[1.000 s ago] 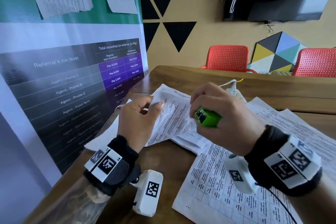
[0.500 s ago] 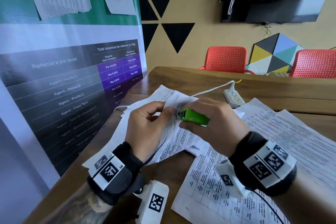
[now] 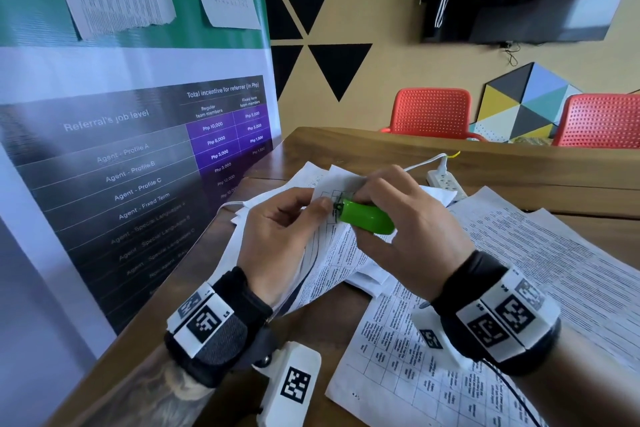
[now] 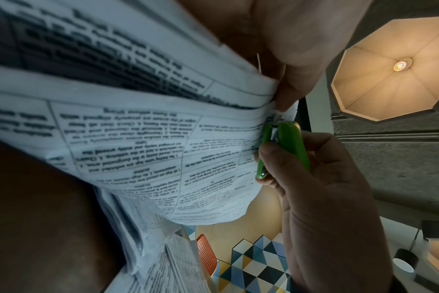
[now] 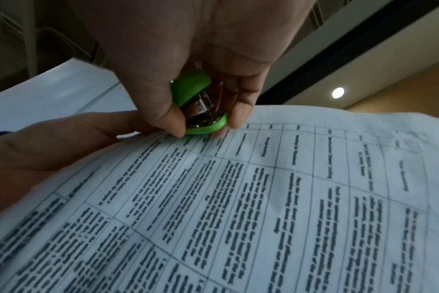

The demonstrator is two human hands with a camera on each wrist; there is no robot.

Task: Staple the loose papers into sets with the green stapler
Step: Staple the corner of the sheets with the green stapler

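Note:
My right hand (image 3: 398, 218) grips the small green stapler (image 3: 365, 217), its mouth set on the top corner of a lifted set of printed papers (image 3: 332, 253). My left hand (image 3: 287, 229) pinches that same corner just left of the stapler's nose. In the left wrist view the green stapler (image 4: 283, 146) meets the paper edge (image 4: 163, 138) right below my left fingertips. The right wrist view shows the stapler (image 5: 198, 105) between thumb and fingers, with its base against the sheet (image 5: 263, 198).
More loose printed sheets (image 3: 536, 270) cover the wooden table (image 3: 346, 149) to the right and in front. A white power strip (image 3: 445, 180) with a cable lies beyond the hands. A printed banner (image 3: 121, 149) stands at the left. Red chairs (image 3: 433, 111) stand behind the table.
My right hand has brought the stapler leftward onto the corner of the papers held by my left hand. Both hands drew closer together.

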